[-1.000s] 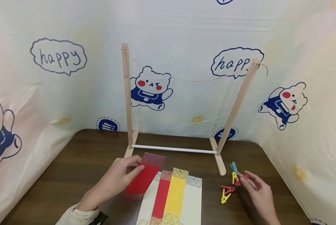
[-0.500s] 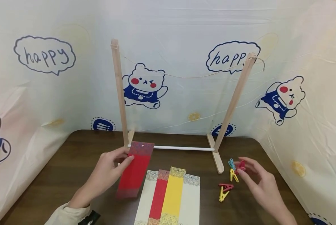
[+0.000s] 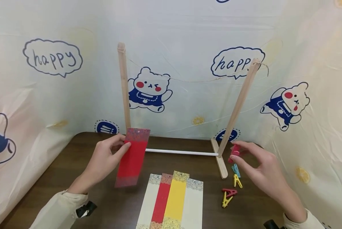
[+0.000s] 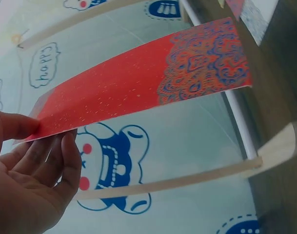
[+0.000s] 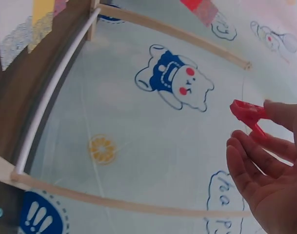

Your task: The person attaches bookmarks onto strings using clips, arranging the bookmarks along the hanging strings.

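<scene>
My left hand (image 3: 106,157) pinches a red paper bookmark (image 3: 132,159) with patterned ends near its upper left edge, lifted off the table. In the left wrist view the bookmark (image 4: 114,80) extends away from the thumb and fingers, its blue lace-like print at the far end. Between the thumb and fingers of my right hand (image 3: 262,168) is a small red clothespin (image 3: 234,153), also plain in the right wrist view, where the red clothespin (image 5: 249,115) is held by its handles. Just below that hand lie a blue clothespin (image 3: 236,170) and a yellow clothespin (image 3: 237,181).
A wooden stand with a left post (image 3: 124,89), a right post (image 3: 239,101) and a white crossbar (image 3: 182,152) has a sagging string (image 3: 188,81) between its tops. White, red and yellow bookmarks (image 3: 175,197) overlap at the front. Another red clothespin (image 3: 230,191) touches a yellow one.
My left hand has raised the red bookmark up and to the left, toward the stand. My right hand has picked up the red clothespin from beside the others and lifted it.
</scene>
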A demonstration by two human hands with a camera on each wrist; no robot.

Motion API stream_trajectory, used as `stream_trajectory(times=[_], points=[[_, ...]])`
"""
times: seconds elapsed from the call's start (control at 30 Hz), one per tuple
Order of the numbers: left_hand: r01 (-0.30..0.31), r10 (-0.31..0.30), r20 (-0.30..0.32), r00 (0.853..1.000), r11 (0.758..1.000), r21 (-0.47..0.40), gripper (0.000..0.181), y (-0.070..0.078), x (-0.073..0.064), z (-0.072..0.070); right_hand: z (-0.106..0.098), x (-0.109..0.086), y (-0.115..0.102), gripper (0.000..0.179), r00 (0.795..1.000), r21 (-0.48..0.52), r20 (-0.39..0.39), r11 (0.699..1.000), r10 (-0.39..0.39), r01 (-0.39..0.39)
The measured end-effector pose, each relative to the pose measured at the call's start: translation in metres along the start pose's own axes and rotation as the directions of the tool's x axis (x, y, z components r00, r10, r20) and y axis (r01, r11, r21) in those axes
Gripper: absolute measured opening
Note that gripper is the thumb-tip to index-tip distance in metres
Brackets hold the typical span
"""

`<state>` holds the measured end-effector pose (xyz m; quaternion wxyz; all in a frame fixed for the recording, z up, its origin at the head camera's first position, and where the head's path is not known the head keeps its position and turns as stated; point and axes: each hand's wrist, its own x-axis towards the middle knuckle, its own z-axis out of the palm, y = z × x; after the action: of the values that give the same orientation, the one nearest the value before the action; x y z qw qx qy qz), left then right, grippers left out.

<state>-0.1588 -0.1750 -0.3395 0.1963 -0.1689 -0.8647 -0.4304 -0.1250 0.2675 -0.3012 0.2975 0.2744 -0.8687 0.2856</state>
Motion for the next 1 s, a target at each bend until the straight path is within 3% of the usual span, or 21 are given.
stream_trajectory(times=[0.2,0.4,0.73,1.0], points=[[-0.013,0.014,-0.008,1.000,0.999,0.031,0.016,-0.007,0.010,-0.004,0.007,0.019,-0.008,0.063,0.992,0.043,-0.032,0.992,-0.119,0.120],[-0.017,0.017,-0.012,1.000,0.999,0.039,0.019,-0.010,0.024,-0.011,0.014,0.038,-0.015,0.053,0.994,0.096,-0.010,0.990,-0.107,0.107],[-0.003,0.003,-0.025,1.000,1.000,-0.009,0.026,-0.009,0.047,-0.019,0.042,0.084,-0.033,0.033,0.986,0.179,-0.030,0.969,-0.165,0.168],[-0.009,0.006,-0.035,0.999,0.997,-0.081,0.029,0.000,0.064,-0.026,0.052,0.126,-0.059,0.046,0.970,0.222,-0.023,0.945,-0.240,0.239]])
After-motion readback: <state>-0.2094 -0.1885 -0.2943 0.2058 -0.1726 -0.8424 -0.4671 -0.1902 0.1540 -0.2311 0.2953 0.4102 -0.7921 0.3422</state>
